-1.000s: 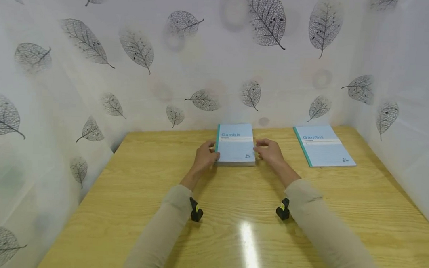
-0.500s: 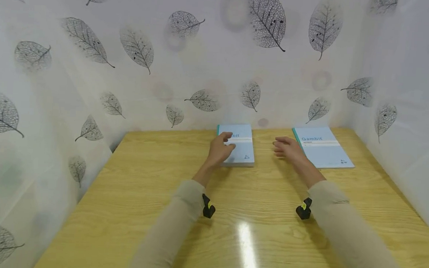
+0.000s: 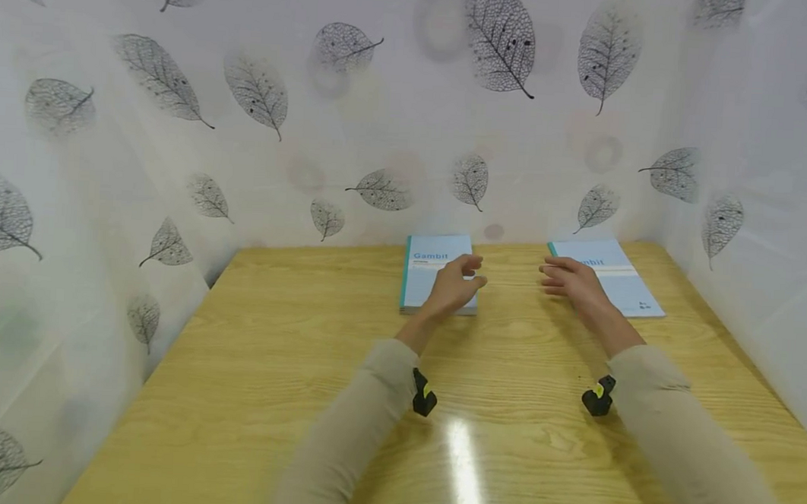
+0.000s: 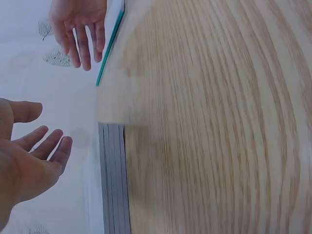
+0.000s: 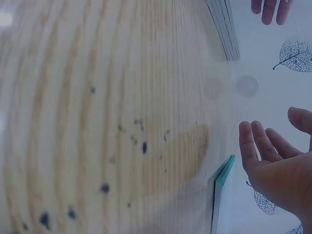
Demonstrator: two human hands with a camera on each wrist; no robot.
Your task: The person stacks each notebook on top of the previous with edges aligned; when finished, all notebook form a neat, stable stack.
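Observation:
A stack of several light-blue "Gambit" notebooks [image 3: 421,287] with teal spines lies at the back middle of the table. My left hand [image 3: 453,286] hovers over its right side, fingers loosely bent and holding nothing. In the left wrist view a gap shows between this hand and the notebook edges [image 4: 114,180]. Farther right lies another Gambit notebook [image 3: 631,283], thinner than the stack. Over its left edge hangs my right hand [image 3: 577,288], fingers extended and holding nothing, covering part of the title. The right wrist view shows that hand above the teal spine [image 5: 224,171].
The wooden table [image 3: 289,337] ends at the back against a pale curtain [image 3: 383,114] printed with leaves, which also hangs at both sides. Black wrist devices [image 3: 425,394] sit at the sleeves. Dark specks [image 5: 105,187] mark the tabletop in the right wrist view.
Both hands have left the sides of the notebook stack and moved right. The left now passes over the stack; the right has reached the notebook at the right. Both notebook piles stay in place.

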